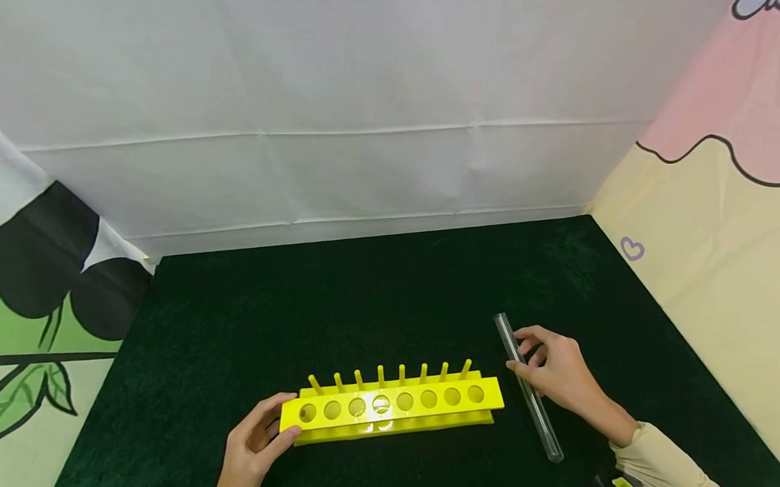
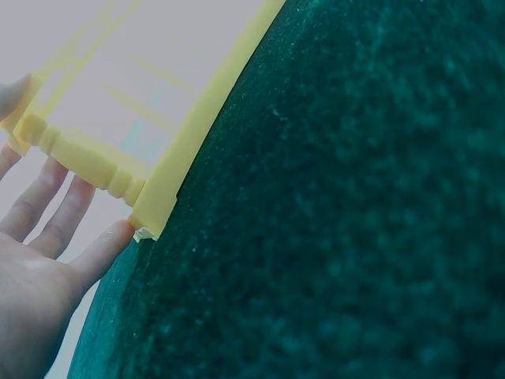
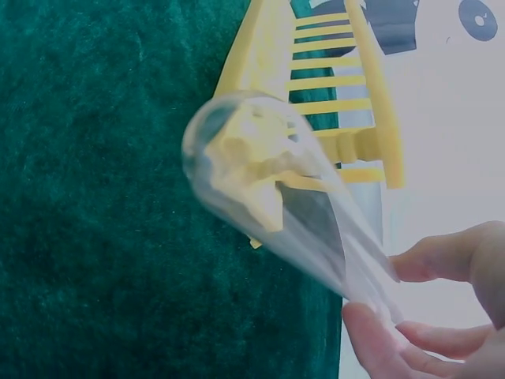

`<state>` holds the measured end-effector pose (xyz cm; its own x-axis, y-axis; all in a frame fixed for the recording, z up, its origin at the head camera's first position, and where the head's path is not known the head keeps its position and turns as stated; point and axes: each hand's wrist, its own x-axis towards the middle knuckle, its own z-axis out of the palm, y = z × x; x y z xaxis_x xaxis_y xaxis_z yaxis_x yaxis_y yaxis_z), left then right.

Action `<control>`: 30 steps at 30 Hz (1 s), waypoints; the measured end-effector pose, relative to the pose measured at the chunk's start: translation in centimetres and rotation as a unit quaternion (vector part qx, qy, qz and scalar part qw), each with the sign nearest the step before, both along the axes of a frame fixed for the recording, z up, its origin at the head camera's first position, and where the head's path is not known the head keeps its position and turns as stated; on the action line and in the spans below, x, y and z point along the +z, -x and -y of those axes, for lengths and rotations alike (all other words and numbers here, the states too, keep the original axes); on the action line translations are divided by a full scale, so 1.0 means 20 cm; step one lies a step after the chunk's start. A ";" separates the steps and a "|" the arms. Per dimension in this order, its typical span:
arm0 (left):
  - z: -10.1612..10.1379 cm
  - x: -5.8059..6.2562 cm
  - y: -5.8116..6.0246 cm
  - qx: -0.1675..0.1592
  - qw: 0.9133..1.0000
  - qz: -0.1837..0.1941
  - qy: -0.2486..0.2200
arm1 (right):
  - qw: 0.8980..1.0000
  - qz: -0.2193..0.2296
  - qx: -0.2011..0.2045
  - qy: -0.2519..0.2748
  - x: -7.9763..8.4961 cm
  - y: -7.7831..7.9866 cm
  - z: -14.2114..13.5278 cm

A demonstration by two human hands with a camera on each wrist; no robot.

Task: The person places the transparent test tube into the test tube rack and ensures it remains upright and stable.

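A yellow test tube rack [image 1: 392,415] stands on the dark green cloth, with a row of round holes along its top and upright pegs behind them. At its left end, my left hand [image 1: 252,443] grips the rack between thumb and fingers; the left wrist view shows the fingers spread along the end post [image 2: 87,162]. My right hand [image 1: 562,371] pinches a long clear test tube [image 1: 533,399] near its upper half, just right of the rack. The tube slants, its rounded end [image 3: 213,150] towards me and overlapping the rack in the right wrist view.
Green cloth [image 1: 336,306] covers the table around the rack. A white sheet [image 1: 366,178] hangs at the back, with printed panels on the left and right sides [image 1: 717,283]. A dark strap with a yellow tag [image 1: 624,485] lies by the right sleeve [image 1: 666,461].
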<state>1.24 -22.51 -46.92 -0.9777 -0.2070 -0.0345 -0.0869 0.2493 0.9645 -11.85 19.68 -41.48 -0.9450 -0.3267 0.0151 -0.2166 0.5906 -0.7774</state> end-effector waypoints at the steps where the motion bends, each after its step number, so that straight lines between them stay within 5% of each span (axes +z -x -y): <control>1: 0.00 0.00 0.00 0.000 1.000 -0.001 0.000 | 1.000 0.000 0.000 0.001 0.00 0.00 0.00; 30: 0.01 0.03 -0.01 -0.002 1.000 -0.004 -0.003 | 0.999 -0.031 -0.001 -0.012 0.16 -0.04 0.00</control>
